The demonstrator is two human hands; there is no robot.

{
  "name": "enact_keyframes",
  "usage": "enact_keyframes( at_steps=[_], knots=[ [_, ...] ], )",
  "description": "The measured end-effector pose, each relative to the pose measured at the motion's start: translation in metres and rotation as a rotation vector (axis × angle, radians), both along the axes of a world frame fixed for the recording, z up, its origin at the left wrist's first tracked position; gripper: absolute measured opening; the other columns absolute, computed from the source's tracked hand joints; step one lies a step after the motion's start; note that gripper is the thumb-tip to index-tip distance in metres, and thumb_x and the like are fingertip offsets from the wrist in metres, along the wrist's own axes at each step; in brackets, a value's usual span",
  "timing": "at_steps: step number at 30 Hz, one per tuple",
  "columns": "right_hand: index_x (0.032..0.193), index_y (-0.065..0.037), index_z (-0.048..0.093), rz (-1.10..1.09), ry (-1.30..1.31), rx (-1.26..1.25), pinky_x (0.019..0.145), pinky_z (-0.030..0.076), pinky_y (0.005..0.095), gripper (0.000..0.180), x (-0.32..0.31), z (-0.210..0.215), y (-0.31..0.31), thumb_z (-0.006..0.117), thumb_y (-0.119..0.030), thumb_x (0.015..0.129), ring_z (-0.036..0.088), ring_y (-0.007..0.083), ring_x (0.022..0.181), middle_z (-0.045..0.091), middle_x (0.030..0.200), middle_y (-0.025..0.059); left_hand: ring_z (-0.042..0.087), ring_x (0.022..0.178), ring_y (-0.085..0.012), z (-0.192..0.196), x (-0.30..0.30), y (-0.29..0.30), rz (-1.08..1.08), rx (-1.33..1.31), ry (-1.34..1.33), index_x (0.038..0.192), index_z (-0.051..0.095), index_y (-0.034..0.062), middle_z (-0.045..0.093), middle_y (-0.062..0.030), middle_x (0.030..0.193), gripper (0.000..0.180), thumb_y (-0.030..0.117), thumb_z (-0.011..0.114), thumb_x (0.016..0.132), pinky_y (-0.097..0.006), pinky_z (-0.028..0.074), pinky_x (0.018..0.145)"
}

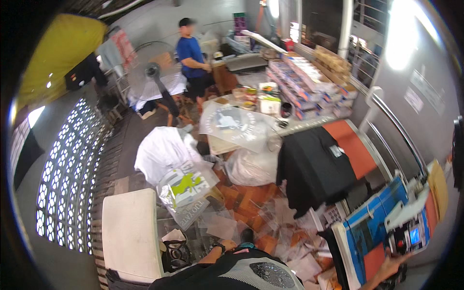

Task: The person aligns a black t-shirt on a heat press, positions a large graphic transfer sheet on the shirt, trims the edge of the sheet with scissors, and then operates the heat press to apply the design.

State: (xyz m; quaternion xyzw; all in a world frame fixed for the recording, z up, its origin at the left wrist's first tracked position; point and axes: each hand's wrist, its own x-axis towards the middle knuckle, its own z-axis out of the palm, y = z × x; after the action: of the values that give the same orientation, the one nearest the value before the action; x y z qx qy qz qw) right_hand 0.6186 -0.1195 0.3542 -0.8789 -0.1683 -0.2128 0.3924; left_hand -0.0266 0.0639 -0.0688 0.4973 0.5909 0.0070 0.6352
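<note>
Grey-and-black shirt [217, 280] nearest the lens; right hand [392, 265] has fingers extended, unclosed, just below the control box [411, 236] on the blue-sided machine [382, 203] at far right, contact unclear. Left hand [228, 245] is low centre, finger state can't be told. Right forearm cut off by lower edge.

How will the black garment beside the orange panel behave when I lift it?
Likely floppy: the black garment hangs in loose folds at its lower edge. Probably light, as it looks like cloth. It seems unlikely to roll, lying spread beside the orange panel.
</note>
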Motion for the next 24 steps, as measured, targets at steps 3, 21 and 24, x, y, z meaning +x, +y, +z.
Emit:
enact_keyframes(
  at_steps=[3,21,24],
  knots=[
    [0.150,-0.006,0.031,-0.098,-0.298,-0.164,0.064,0.053,0.0407,0.082,0.025,-0.014,-0.012,0.073,-0.029,0.084,0.066,0.0272,0.069,0.068,0.084,0.0131,0.063,0.063,-0.0134,0.013,-0.005,0.052,-0.216,0.033,0.064,0.089,0.066,0.0068,0.066,-0.0034,0.080,0.022,0.027,0.060,0.092,-0.027,0.050,0.055],
    [0.111,0.000,0.060,0.586,-0.040,-0.261,0.083,0.048,0.0407,0.022,-0.030,-0.125,0.441,0.060,-0.007,0.089,0.060,0.0321,0.098,0.060,0.107,0.0157,0.067,0.086,-0.0210,0.180,0.110,0.271,0.019,0.645,-0.190,0.108,0.065,0.0015,0.069,-0.0116,0.100,0.025,0.022,0.057,0.095,-0.035,0.052,0.077],
    [0.120,-0.005,0.058,0.231,-0.044,-0.640,0.087,0.048,0.0477,0.036,0.007,-0.161,0.493,0.066,-0.017,0.088,0.056,0.0334,0.111,0.056,0.120,0.0168,0.067,0.085,-0.0186,0.239,0.188,0.317,-0.120,0.791,-0.304,0.109,0.064,0.0005,0.068,-0.0110,0.098,0.022,0.017,0.056,0.097,-0.032,0.052,0.077]
  ],
)
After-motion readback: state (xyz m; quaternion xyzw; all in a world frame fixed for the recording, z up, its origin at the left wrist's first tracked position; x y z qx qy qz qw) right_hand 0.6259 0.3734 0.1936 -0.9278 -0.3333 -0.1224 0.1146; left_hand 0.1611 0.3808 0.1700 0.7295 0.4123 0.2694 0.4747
